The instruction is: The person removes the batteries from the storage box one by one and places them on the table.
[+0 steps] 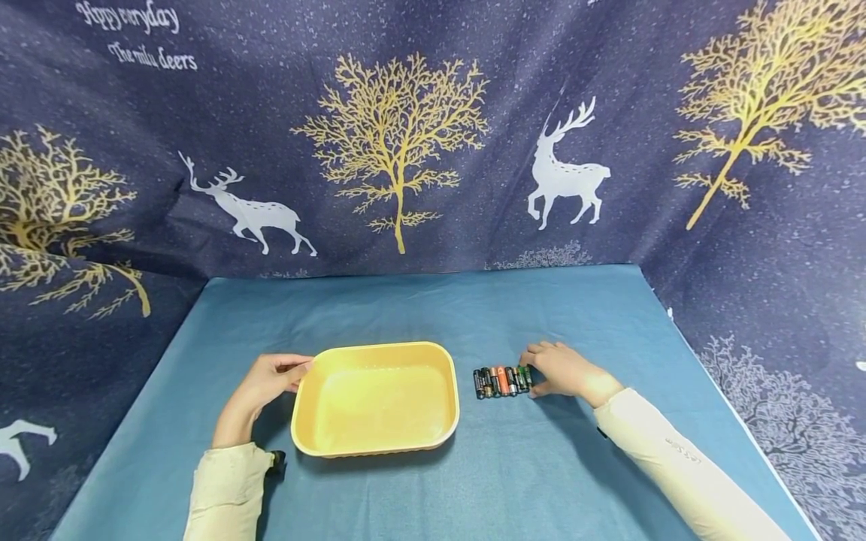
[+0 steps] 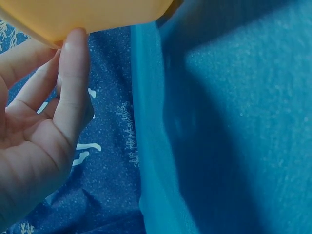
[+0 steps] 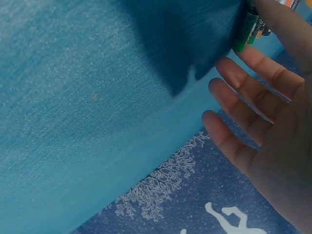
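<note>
A yellow plastic basin [image 1: 375, 406] sits on the blue cloth, left of centre. My left hand [image 1: 274, 379] pinches its upper left rim between thumb and fingers; the left wrist view shows the thumb [image 2: 74, 63] against the basin's wall [image 2: 112, 12]. To the basin's right lies a row of several batteries [image 1: 502, 381], side by side, in black, orange and green. At the row's right end my right hand [image 1: 561, 370] spans a green and black battery [image 3: 246, 30], with thumb and index finger at its two ends. The other right fingers are spread loosely in the right wrist view.
A blue cloth [image 1: 433, 496] covers the table. Behind and beside it hangs a dark blue curtain [image 1: 473, 150] printed with golden trees and white deer. A small dark device [image 1: 277, 460] shows at the left wrist.
</note>
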`<state>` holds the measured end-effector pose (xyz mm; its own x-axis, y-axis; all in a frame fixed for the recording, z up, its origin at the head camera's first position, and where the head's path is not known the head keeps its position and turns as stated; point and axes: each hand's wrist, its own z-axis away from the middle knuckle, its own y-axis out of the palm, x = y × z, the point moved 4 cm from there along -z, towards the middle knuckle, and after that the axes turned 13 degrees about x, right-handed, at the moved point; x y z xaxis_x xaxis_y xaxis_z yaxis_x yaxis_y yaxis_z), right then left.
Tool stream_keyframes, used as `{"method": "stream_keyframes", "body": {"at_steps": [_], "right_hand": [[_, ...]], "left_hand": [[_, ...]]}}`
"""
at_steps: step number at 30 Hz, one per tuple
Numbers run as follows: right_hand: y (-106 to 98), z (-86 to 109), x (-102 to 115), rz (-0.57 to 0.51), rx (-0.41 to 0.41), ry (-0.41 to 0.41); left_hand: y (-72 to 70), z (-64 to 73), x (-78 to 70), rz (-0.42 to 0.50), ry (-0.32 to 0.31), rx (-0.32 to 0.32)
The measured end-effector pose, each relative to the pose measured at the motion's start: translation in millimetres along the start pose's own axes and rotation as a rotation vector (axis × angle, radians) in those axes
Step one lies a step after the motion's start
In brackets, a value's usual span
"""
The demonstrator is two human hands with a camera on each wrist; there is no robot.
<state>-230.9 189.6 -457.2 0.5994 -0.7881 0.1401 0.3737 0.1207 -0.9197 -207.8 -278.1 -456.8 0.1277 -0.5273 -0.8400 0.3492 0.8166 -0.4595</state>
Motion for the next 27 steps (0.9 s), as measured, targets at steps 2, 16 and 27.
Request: {"method": "stream_keyframes", "body": {"at_steps": [2,16,27], "right_hand": [[0.5,0.5,-0.3,0.000,-0.001,0.000],[-19.1,23.9,-5.8,-0.046,-0.149,0.002],[-36.6,73.3,-22.5,-0.056,-0.526,0.149]], "left_hand": [[0.8,-0.3,-0.1,-0.009,-0.005,-0.006],[-7.0,11.7,-12.8,-0.110,0.033,-0.046],[-20.6,44.1,-52.7,-0.395,0.249,-0.315]]}}
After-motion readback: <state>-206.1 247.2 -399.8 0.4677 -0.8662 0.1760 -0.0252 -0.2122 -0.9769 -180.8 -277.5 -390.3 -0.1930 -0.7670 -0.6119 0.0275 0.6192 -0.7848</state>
